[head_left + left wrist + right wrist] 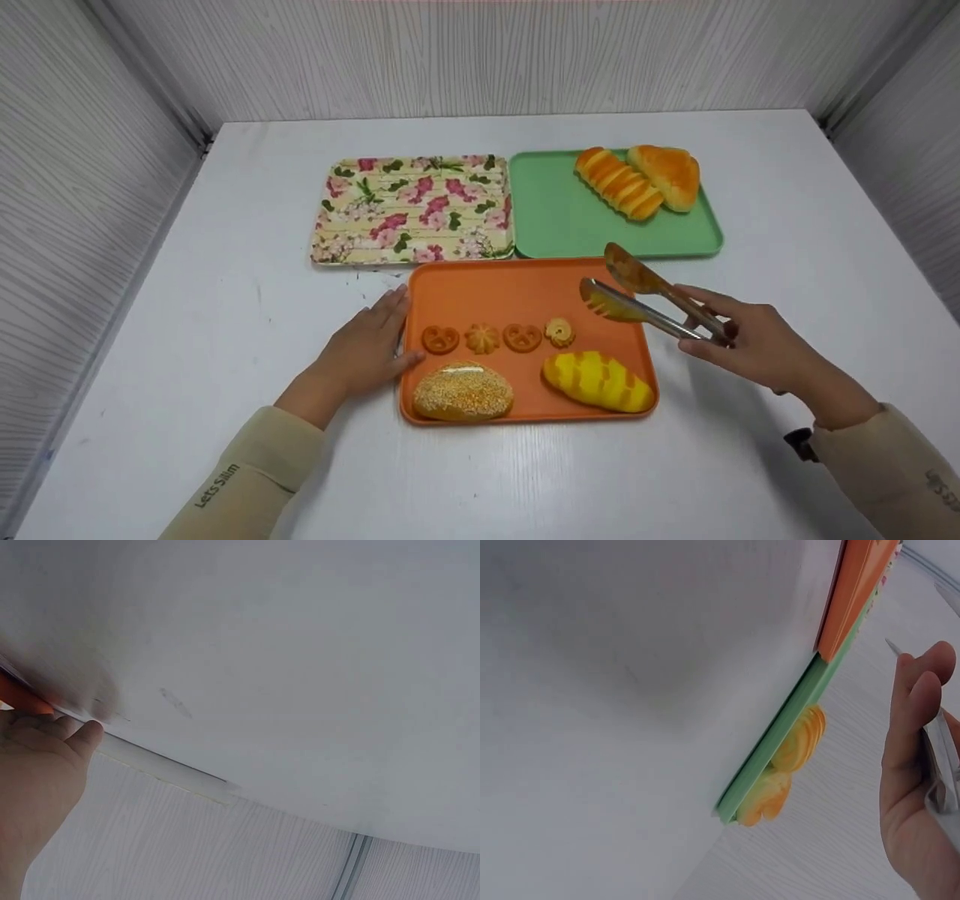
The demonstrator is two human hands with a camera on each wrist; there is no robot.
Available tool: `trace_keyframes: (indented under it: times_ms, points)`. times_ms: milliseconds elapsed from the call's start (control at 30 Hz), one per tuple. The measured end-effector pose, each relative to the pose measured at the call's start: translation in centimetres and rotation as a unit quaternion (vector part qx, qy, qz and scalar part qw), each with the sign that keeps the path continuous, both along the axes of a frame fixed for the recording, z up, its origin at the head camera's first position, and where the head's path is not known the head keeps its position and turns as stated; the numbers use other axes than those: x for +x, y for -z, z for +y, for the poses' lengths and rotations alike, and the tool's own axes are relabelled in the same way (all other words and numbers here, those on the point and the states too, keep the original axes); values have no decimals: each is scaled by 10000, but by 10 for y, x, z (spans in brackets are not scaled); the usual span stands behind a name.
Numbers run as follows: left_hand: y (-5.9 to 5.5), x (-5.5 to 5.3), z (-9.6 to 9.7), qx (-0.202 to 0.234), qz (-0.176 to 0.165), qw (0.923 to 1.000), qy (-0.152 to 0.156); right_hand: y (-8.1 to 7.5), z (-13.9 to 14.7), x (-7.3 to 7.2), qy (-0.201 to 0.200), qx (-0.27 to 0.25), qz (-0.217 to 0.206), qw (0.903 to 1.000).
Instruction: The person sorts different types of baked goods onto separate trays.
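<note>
My left hand (pixel 367 349) rests against the left rim of an orange tray (pixel 517 289), its fingers fairly straight; the left wrist view catches this hand (pixel 45 765) at its left edge. Metal tongs (pixel 679 300) are gripped near their hinge end by my right hand (pixel 757 345). Their arms are spread apart, tips over the tray's right part with nothing between them. On the tray lie a seeded bun (pixel 463 391), a yellow striped bread (pixel 598 381) and a row of small cookies, among them a pretzel-shaped cookie (pixel 440 340), a flower-shaped cookie (pixel 482 338) and a swirled cookie (pixel 559 331).
Behind the orange tray stands a green tray (pixel 551 206) bearing a striped loaf (pixel 619 184) and a triangular bread (pixel 667 176). A floral tray (pixel 412 210) adjoins it on the left. White table (pixel 225 337) surrounds them, with wood-grain panels (pixel 480 60) at the back and sides.
</note>
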State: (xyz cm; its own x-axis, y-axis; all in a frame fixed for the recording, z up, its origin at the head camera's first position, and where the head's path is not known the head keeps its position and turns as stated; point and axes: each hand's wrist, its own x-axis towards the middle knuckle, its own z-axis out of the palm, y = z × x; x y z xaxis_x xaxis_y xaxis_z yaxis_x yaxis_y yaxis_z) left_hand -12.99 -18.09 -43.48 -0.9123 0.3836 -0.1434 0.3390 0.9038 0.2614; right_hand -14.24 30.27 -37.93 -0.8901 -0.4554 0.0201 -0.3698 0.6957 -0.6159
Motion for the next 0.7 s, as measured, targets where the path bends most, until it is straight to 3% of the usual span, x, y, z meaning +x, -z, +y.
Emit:
trace_keyframes:
  times_ms: [467,700]
  points:
    - [-1,-1,1,-18,-90,10000,-11,-5,9,13,-1146,-153,-687,9909]
    - [0,0,0,-12,-73,10000,-3,-3,11,17,-1483,-133,-1084,9829]
